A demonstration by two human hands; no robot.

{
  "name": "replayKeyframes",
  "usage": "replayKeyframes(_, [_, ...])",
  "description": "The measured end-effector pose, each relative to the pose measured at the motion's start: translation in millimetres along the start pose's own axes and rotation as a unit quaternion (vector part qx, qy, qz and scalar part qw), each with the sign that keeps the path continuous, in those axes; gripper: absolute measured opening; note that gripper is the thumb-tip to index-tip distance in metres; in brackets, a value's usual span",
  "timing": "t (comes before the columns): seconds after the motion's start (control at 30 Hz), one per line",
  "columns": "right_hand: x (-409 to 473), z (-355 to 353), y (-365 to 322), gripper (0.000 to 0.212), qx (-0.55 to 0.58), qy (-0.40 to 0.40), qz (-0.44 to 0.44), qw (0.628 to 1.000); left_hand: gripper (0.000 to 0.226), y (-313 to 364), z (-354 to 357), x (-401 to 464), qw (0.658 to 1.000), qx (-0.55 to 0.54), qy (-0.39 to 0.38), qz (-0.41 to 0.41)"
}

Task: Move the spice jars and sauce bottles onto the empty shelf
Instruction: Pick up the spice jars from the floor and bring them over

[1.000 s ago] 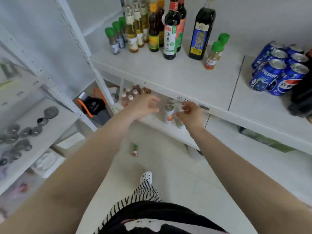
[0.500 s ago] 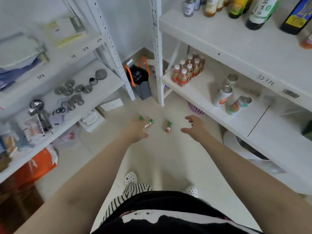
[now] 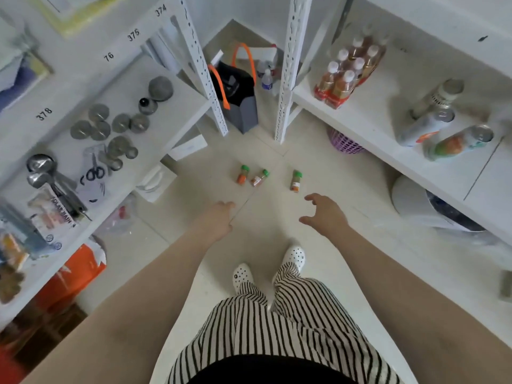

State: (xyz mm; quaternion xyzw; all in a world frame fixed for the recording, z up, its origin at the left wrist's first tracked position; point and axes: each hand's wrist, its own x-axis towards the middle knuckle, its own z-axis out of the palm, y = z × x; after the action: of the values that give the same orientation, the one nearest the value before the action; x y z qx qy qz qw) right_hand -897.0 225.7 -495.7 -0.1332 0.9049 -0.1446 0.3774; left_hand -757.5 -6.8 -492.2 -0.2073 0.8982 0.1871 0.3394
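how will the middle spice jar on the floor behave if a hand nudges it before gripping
The middle spice jar seems to lie tilted on its side, so its round body would probably roll on the smooth floor. It looks small and partly filled, so likely light. It sits close to the left jar and might knock into it.

Three green-capped spice jars stand on the pale floor (image 3: 263,225): an orange-filled jar (image 3: 242,175), a tilted jar (image 3: 260,177) just beside it, and a darker jar (image 3: 296,180) a little apart to the right. The left hand (image 3: 217,221) and right hand (image 3: 325,214) reach toward them, fingers loosely spread and holding nothing. White shelves (image 3: 368,126) flank both sides, with a black bag (image 3: 239,87) with orange handles in the corner
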Motion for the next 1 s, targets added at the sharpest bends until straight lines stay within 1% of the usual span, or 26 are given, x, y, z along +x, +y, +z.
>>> replayKeyframes(0.1, [29.8, 2.8, -2.9, 0.063, 0.001, -0.007, 0.016, 1.0, 0.061, -1.5, -8.7, 32.5, 0.999, 0.03, -0.01, 0.009])
replayKeyframes(0.2, [70.0, 1.3, -2.4, 0.062, -0.005, -0.02, 0.028, 0.999, 0.058, 1.4, -18.6, 74.1, 0.999, 0.045, 0.001, 0.011])
replayKeyframes(0.33, [134.9, 1.9, 6.0, 0.064, -0.002, -0.029, 0.054, 0.998, 0.066, 4.2, -25.6, 143.4, 1.0, 0.01, 0.011, 0.004])
replayKeyframes(0.47, [205.2, 20.1, 21.7, 0.062, 0.054, -0.016, 0.106, 0.993, 0.067, -4.0, -8.8, 222.6, 0.999, 0.003, 0.02, 0.031])
replayKeyframes(0.57, [261.6, 50.2, 40.6, 0.061, 0.095, -0.01, 0.132, 0.987, 0.064, -14.1, 23.3, 287.7, 0.999, 0.003, 0.019, 0.03])
replayKeyframes(0.73, [358.2, 118.2, 80.5, 0.063, 0.093, -0.011, 0.152, 0.984, 0.062, -35.9, 98.5, 404.1, 0.999, 0.009, -0.003, 0.034])
replayKeyframes(0.83, [413.1, 163.9, 106.1, 0.063, 0.104, -0.015, 0.175, 0.979, 0.065, -48.3, 150.9, 469.4, 0.999, 0.032, -0.011, 0.035])
replayKeyframes(0.9, [444.9, 191.0, 120.8, 0.062, 0.109, -0.014, 0.193, 0.975, 0.065, -54.2, 180.2, 505.0, 0.999, 0.021, -0.011, 0.029])
replayKeyframes(0.93, [460.0, 203.3, 127.9, 0.062, 0.114, -0.009, 0.201, 0.973, 0.063, -56.9, 193.6, 522.0, 0.999, 0.014, -0.007, 0.031])
replayKeyframes(1.0, [488.2, 225.4, 141.5, 0.065, 0.132, 0.005, 0.219, 0.967, 0.054, -62.4, 218.0, 554.7, 0.999, 0.023, 0.023, 0.038])
